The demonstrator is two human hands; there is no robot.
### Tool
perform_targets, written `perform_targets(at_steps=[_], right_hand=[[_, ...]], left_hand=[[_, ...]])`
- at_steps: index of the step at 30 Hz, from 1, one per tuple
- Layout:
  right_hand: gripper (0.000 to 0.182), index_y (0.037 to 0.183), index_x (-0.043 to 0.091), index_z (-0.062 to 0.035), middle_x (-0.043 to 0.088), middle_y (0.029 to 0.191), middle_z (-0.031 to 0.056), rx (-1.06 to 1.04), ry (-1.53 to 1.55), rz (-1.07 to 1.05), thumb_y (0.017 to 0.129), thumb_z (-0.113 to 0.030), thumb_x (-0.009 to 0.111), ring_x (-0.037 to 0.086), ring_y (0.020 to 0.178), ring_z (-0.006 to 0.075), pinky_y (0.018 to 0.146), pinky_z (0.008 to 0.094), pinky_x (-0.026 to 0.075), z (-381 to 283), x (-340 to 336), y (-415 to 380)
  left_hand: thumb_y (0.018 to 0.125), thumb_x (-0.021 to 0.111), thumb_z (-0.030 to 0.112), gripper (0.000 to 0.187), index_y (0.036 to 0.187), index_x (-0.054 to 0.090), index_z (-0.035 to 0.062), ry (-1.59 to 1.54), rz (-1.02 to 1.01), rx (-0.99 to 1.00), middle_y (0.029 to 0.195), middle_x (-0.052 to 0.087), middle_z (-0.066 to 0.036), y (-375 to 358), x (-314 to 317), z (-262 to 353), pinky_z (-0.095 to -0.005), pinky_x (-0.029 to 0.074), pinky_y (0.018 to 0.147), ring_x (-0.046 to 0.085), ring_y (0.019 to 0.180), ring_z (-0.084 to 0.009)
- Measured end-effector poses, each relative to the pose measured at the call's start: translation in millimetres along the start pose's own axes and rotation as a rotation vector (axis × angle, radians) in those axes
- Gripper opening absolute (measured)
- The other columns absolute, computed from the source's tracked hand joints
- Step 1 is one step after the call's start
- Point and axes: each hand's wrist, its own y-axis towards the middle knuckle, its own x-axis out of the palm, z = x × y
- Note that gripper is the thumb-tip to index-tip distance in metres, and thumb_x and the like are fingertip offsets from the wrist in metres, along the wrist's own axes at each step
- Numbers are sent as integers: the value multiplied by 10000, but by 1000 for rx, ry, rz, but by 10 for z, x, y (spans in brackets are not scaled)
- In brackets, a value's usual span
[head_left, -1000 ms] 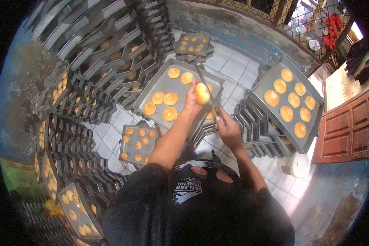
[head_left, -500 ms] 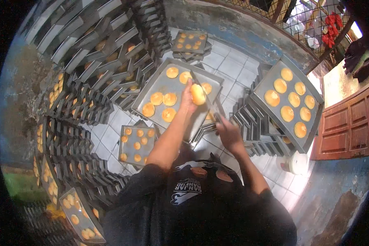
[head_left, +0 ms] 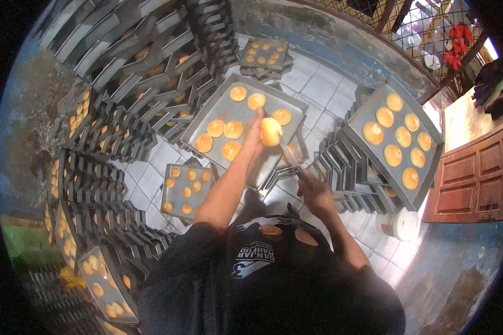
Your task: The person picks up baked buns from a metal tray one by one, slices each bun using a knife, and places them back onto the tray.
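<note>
A round golden bun (head_left: 271, 132) is held up in my left hand (head_left: 254, 134), its fingers wrapped round the near side. My right hand (head_left: 316, 192) grips the handle of a long knife (head_left: 289, 154), whose blade slants up to the left and meets the bun. Part of the blade is hidden behind or within the bun. Below both hands lies a large metal baking tray (head_left: 207, 114) with several golden buns on it, such as one bun (head_left: 233, 129) left of my hand.
To the right, a tall stack of trays is topped by a tray of buns (head_left: 369, 146). More stacked trays (head_left: 100, 190) crowd the left side. A smaller tray (head_left: 176, 198) sits low left, another stack (head_left: 262, 61) at the back. A white bucket (head_left: 406, 225) stands by the red-brown door (head_left: 472, 184).
The knife blade has swung from above the bun to run into it from the lower right. My right hand has shifted slightly down and right. The left hand still holds the bun.
</note>
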Motion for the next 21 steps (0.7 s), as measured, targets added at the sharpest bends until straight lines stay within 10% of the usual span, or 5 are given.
perform_targets(at_steps=[7,13,16,21], right_hand=[[434,1403,546,-62,659,761,134,-288,-8,102,1006,-236,542,659,718,233,733,378,517,-8,65,412],[431,1406,551,-67,683,855,143,13,-28,-58,991,-180,568,671,785,243,733,376,518,191,120,6],[437,1421,522,-72,708,1020,210,-276,0,95,995,-161,573,697,844,237,807,388,544,537,443,569],[404,1408,549,-67,720,1083,179,124,73,-113,1019,-174,522,698,901,234,841,384,534,412,417,339]], left_hand=[[949,666,494,448,1043,608,60,-80,36,-70,883,643,-48,47,26,-266,-402,590,702,677,790,-204],[934,624,589,516,1045,609,85,-15,67,-84,896,664,-62,-19,-97,-197,-403,588,716,679,793,-211],[911,603,659,575,1061,607,104,-20,92,-131,901,672,-63,-105,-46,-435,-405,579,712,677,792,-214],[913,555,701,644,1108,602,89,-120,226,-173,944,681,-87,121,-312,-264,-434,583,778,687,857,-243]])
